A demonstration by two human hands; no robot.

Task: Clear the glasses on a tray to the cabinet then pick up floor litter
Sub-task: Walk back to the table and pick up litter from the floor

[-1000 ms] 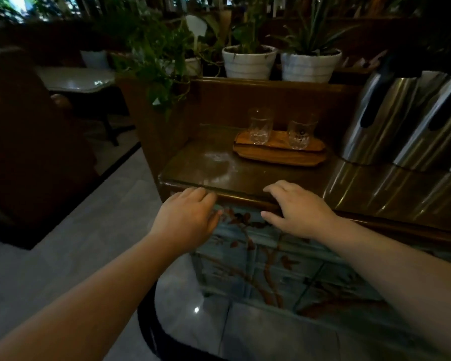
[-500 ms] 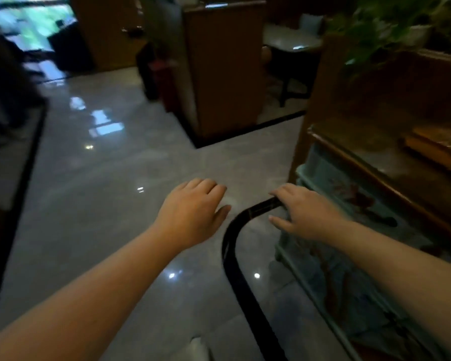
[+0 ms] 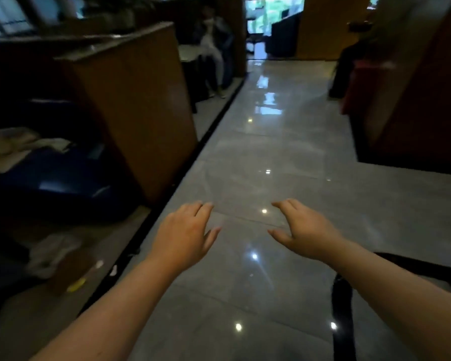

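Both hands are empty here, fingers spread loose, hovering palm-down over the glossy grey tiled floor (image 3: 284,157). The left hand (image 3: 185,235) and the right hand (image 3: 305,233) sit a bit apart. The litter looks to be down-left of the left hand: a small yellow scrap (image 3: 76,285) and a couple of white paper bits (image 3: 113,270) by the black floor trim. No glasses or tray in view. I'd crouch low, pinch each bit separately, and check under the dark blue seat (image 3: 55,183).

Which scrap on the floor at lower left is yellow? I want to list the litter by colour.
The yellow scrap, lying lowest and farthest left. The two small white bits sit up and to its right, by the black floor border.
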